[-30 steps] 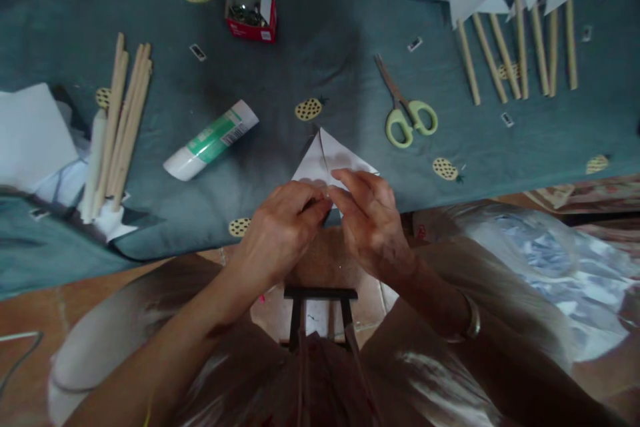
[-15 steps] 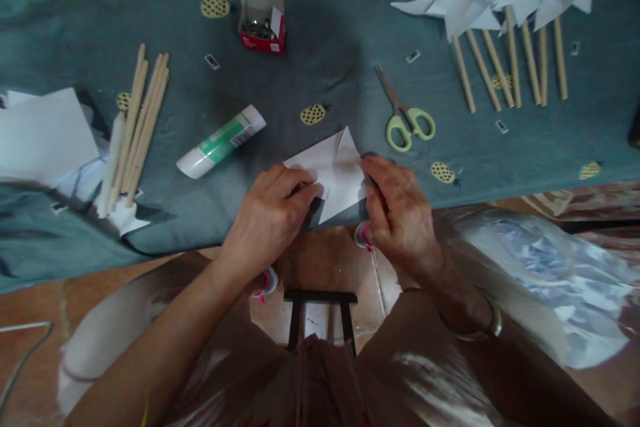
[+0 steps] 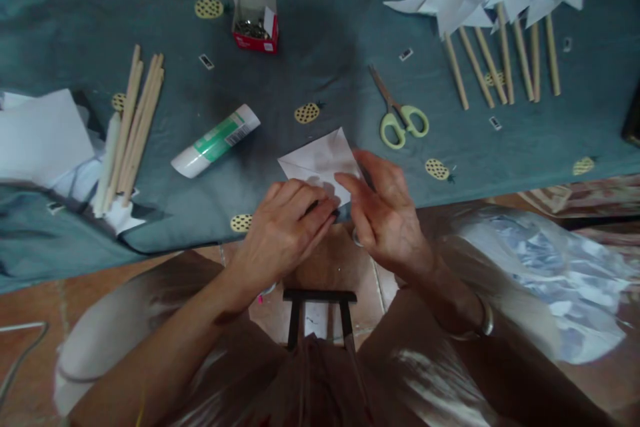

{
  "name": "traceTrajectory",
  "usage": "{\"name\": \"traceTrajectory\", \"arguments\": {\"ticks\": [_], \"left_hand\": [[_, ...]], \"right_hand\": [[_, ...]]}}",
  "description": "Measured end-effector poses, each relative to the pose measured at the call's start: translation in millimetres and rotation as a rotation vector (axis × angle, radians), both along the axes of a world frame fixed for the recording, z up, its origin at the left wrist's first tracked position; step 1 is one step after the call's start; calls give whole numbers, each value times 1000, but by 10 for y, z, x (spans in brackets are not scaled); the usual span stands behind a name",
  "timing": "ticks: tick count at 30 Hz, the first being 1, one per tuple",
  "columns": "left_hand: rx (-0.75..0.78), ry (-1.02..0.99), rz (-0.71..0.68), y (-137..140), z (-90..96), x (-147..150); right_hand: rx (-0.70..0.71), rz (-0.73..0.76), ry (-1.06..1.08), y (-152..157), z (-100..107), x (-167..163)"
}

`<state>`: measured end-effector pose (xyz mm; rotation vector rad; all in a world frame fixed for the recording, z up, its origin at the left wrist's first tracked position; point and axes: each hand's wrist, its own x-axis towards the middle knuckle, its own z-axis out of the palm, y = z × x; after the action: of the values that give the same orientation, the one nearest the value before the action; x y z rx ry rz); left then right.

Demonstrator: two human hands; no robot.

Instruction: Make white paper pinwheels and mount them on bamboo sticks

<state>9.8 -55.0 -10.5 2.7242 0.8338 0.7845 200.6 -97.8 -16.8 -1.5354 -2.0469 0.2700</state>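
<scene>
A white square of paper (image 3: pixel 320 153) with diagonal lines lies at the table's near edge. My left hand (image 3: pixel 287 223) closes on its near corner, fingertips pressed together over it. At the right side, my right hand (image 3: pixel 387 207) grips the paper's edge, with the index finger bent over its top. Both hands cover the near part of the sheet. Scissors with light green handles (image 3: pixel 404 125) lie beyond my right hand. To the left, a glue stick with a green label (image 3: pixel 217 140) rests on the cloth.
Several paper pinwheels (image 3: pixel 465 0) on wooden sticks lie at the far right. An open red box (image 3: pixel 255 40) of small metal pieces stands at the back. Loose sticks (image 3: pixel 135 127) and white paper sheets (image 3: pixel 43 137) lie left. A plastic bag (image 3: pixel 560 280) is beside my right leg.
My left hand has moved from the paper's left side to its near corner. My right index finger has come over the paper. The raised flap now lies flatter. The view has shifted slightly.
</scene>
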Motion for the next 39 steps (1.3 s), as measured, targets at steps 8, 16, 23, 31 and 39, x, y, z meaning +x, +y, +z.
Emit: {"name": "traceTrajectory", "arguments": {"ticks": [8, 16, 23, 31, 39], "left_hand": [[-13, 91, -5, 1, -16, 27], [57, 140, -18, 0, 1, 27], [70, 179, -4, 2, 50, -38], [65, 157, -3, 4, 30, -38], [73, 139, -6, 10, 26, -40]], "right_hand": [[-26, -91, 21, 57, 12, 51], [-34, -53, 36, 34, 3, 74], [-1, -9, 44, 10, 40, 29], [-69, 55, -45, 54, 58, -80], [-115, 26, -8, 81, 2, -134]]}}
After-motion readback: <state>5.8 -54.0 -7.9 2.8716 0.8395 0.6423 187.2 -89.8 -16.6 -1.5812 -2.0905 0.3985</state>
